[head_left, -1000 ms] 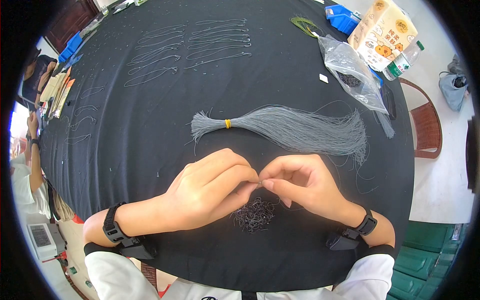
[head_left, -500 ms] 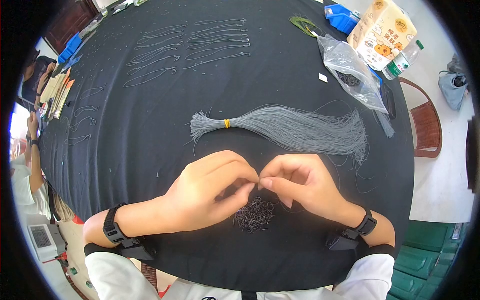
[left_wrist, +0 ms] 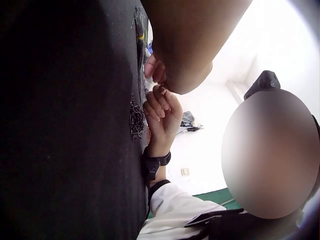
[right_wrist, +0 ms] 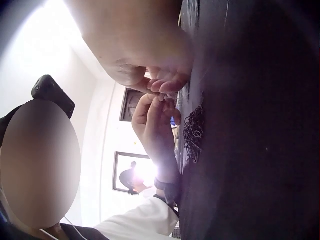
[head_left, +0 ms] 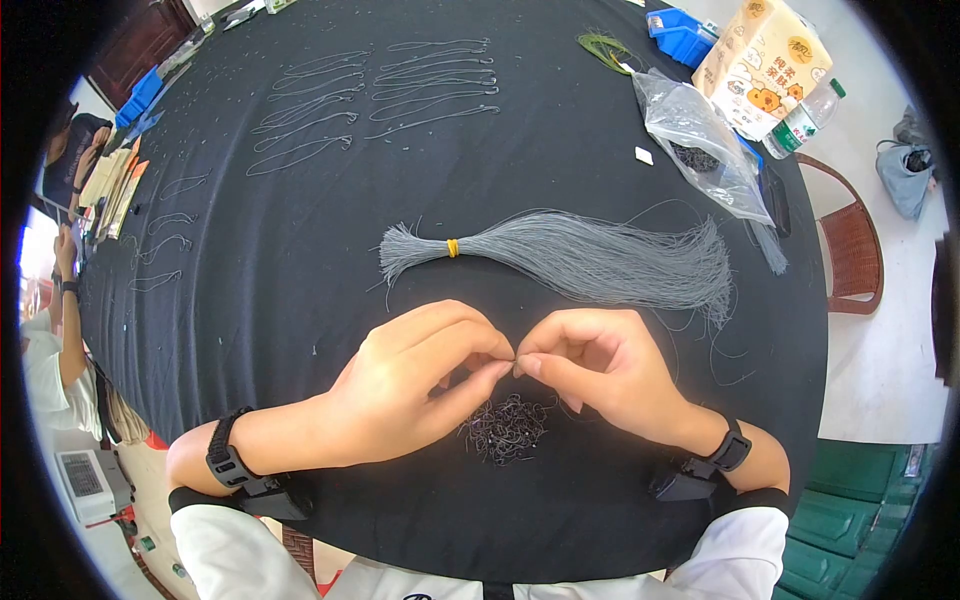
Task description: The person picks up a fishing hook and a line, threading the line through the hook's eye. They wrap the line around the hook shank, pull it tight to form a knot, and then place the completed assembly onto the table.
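In the head view my left hand and right hand meet fingertip to fingertip above the black tablecloth. Each pinches between thumb and forefinger at one spot, around a tiny bit of thin grey line; its exact shape I cannot tell, as fingertips cover most of it. Below them lies a pile of small dark hook-like pieces, seen side-on in the right wrist view as a tangled heap. Beyond the hands stretches a long bundle of grey line, bound by a yellow band.
Looped grey lines lie in rows at the far side, more loops at left. At right are a clear plastic bag, tissue pack, water bottle and blue bin. Another person's arm shows at far left.
Both hands stay almost in place, fingertips still together. My left thumb and fingers have shifted slightly, and the small bit between the fingertips shows less than before.
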The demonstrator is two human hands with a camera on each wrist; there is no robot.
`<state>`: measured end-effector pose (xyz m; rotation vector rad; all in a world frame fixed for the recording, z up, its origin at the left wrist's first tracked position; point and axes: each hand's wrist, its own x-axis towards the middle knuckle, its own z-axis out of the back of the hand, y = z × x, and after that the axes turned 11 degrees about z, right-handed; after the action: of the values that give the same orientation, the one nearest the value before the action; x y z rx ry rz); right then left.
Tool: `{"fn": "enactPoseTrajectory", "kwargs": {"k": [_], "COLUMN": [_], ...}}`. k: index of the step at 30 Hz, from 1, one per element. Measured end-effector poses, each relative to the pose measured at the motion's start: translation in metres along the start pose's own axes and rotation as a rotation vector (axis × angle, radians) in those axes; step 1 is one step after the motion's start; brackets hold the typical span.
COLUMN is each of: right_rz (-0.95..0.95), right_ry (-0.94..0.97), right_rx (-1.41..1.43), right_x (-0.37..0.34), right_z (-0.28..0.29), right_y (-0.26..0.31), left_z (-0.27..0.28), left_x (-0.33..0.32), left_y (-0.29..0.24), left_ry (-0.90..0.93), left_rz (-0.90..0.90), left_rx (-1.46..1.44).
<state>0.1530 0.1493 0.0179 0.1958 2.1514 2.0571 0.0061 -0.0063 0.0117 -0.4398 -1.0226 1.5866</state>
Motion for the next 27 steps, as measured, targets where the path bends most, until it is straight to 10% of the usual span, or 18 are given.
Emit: {"fn": "enactPoseTrajectory", "kwargs": {"k": [27], "right_rz": [0.132], "right_ry": [-0.011], "right_rx": [-0.201], "right_x": [-0.0019], "right_z": [-0.0039], "right_y": [-0.0024], "left_z": [0.0015], "left_x": [-0.0029], "left_y": [-0.0026], "left_ry": [0.079], "left_rz": [0.151], "left_rx": [-0.121]}}
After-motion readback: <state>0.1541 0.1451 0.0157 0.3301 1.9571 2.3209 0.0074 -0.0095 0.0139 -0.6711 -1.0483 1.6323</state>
